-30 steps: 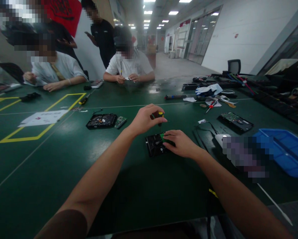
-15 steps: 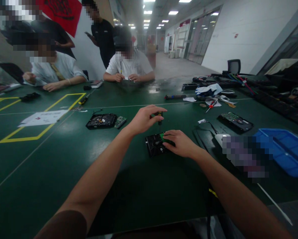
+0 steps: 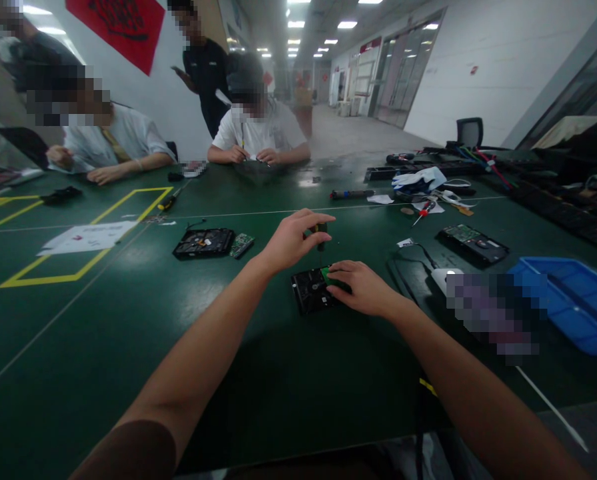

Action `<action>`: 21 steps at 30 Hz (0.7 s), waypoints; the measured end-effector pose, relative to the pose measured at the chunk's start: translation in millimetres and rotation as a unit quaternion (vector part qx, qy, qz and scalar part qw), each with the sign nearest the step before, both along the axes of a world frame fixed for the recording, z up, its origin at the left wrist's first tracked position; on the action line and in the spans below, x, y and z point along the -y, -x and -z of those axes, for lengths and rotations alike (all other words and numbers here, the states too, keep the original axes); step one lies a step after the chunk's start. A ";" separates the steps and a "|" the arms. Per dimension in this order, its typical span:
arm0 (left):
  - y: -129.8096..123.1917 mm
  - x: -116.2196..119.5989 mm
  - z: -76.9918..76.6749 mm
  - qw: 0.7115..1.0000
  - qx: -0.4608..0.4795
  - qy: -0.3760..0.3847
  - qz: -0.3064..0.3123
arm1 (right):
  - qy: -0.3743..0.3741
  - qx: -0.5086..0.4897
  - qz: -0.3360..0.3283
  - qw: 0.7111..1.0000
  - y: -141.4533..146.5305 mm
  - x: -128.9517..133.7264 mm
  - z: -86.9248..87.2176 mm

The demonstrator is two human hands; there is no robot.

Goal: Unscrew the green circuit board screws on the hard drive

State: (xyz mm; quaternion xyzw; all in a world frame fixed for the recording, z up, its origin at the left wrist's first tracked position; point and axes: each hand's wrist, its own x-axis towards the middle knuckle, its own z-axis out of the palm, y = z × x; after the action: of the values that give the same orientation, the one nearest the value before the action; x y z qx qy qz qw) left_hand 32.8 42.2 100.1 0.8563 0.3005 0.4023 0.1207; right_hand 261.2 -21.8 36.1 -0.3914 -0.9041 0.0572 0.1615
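Note:
A black hard drive (image 3: 308, 293) with a green circuit board (image 3: 325, 273) lies on the green table in front of me. My left hand (image 3: 298, 239) grips a small screwdriver (image 3: 321, 241) with a dark and yellow handle, held upright over the drive. Its thin shaft points down at the board; whether the tip sits in a screw is too small to tell. My right hand (image 3: 357, 287) holds the drive's right side, fingers curved over the board and hiding part of it.
Left of my hands are another hard drive (image 3: 203, 243) and a loose circuit board (image 3: 242, 245). To the right lie a third drive (image 3: 472, 245), a blue tray (image 3: 578, 307) and a red-handled screwdriver (image 3: 423, 212). Co-workers sit across the table (image 3: 103, 347).
My left fingers have shifted slightly around the screwdriver handle, the thumb moving a little to the right. My right hand and the hard drive stay put. A standing person at the back left has moved left.

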 end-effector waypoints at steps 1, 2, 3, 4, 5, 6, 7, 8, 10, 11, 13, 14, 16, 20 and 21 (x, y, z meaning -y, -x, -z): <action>-1.0 0.5 0.0 1.000 0.003 -0.006 -0.006 | 0.001 0.001 0.000 1.000 0.0 -0.1 -0.1; -1.5 0.7 0.2 1.000 0.006 -0.007 -0.004 | 0.001 0.001 0.000 1.000 -0.1 -0.1 -0.2; -1.5 0.7 0.6 1.000 0.006 -0.002 0.007 | 0.002 0.000 0.000 1.000 -0.1 -0.2 -0.2; -1.2 0.5 1.0 1.000 0.005 0.009 0.026 | 0.002 -0.001 0.000 1.000 0.0 -0.3 -0.2; -0.5 0.1 1.6 0.999 0.004 0.026 0.048 | 0.002 -0.002 -0.001 1.000 0.0 -0.3 -0.2; 0.2 -0.3 2.0 0.997 0.004 0.044 0.067 | 0.002 -0.002 -0.001 1.000 0.1 -0.2 -0.1; 0.8 -0.7 2.4 0.995 0.003 0.057 0.079 | 0.002 -0.001 -0.001 1.000 0.1 -0.2 -0.1; 1.1 -0.9 2.6 0.995 0.003 0.062 0.079 | 0.002 -0.001 -0.002 1.000 0.2 0.0 -0.1; 0.5 -0.5 2.6 0.998 0.002 0.045 0.049 | 0.004 -0.001 -0.004 1.000 0.4 0.3 -0.2; -0.4 0.1 2.6 0.999 0.002 0.030 0.027 | 0.005 -0.002 -0.004 1.000 0.4 0.4 -0.4; -2.8 1.8 2.5 1.000 0.006 0.007 -0.007 | 0.005 -0.003 -0.003 1.000 0.4 0.5 -0.7; -4.0 2.6 2.5 1.000 0.008 0.002 -0.017 | 0.006 -0.003 -0.002 1.000 0.4 0.4 -0.9; -5.5 4.0 2.1 1.000 0.011 -0.003 -0.028 | 0.007 -0.003 -0.002 1.000 0.2 0.2 -1.3; -3.6 3.5 0.6 1.000 0.007 0.012 -0.007 | 0.008 -0.002 -0.003 1.000 -0.1 -0.1 -1.0; -2.4 2.5 0.7 1.000 0.006 0.024 0.011 | 0.008 -0.002 -0.003 1.000 -0.2 -0.1 -0.8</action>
State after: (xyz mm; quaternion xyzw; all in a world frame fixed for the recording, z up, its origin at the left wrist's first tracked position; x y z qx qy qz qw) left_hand 35.2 39.6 99.5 0.8539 0.3001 0.3988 0.1472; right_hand 261.4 -21.7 36.8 -0.3902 -0.9044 0.0659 0.1599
